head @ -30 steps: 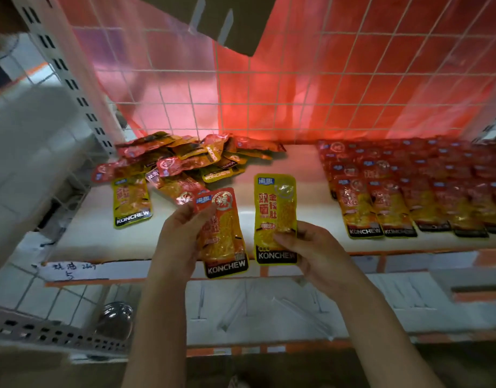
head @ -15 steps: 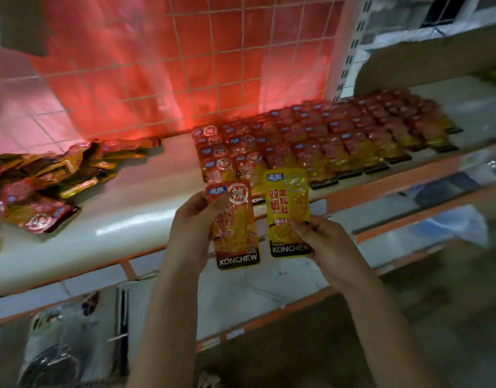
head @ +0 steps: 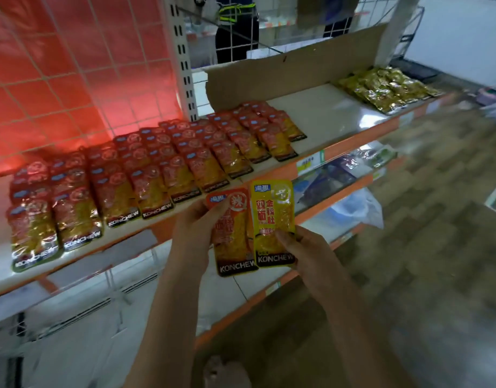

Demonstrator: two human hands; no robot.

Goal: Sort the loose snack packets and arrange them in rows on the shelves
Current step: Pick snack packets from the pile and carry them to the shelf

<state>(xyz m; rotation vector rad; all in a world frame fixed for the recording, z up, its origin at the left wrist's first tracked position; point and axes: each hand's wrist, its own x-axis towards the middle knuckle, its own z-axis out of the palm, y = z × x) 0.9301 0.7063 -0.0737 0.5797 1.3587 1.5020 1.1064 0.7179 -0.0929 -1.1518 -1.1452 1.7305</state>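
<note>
- Left hand [head: 197, 228] grips a red packet [head: 234, 239] by its left edge, thumb laid across the upper front, holding it upright in front of the shelf edge.
- Right hand [head: 302, 252] pinches a yellow packet [head: 273, 225] at its lower right, thumb pressed on the front; this packet stands upright too, its left edge overlapping the red one.
- Both packets read KONCHEW along the bottom.
- Behind the hands, the shelf [head: 330, 121] carries rows of red packets [head: 146, 175] laid flat and overlapping, running from the left end towards the middle.
- Further right on that shelf, well apart from the red rows, lies a group of gold packets [head: 386, 88].
- A cardboard sheet [head: 294, 71] leans upright along the back of the shelf, between the two groups.
- Red sheeting behind a wire grid [head: 81, 68] backs the left section.
</note>
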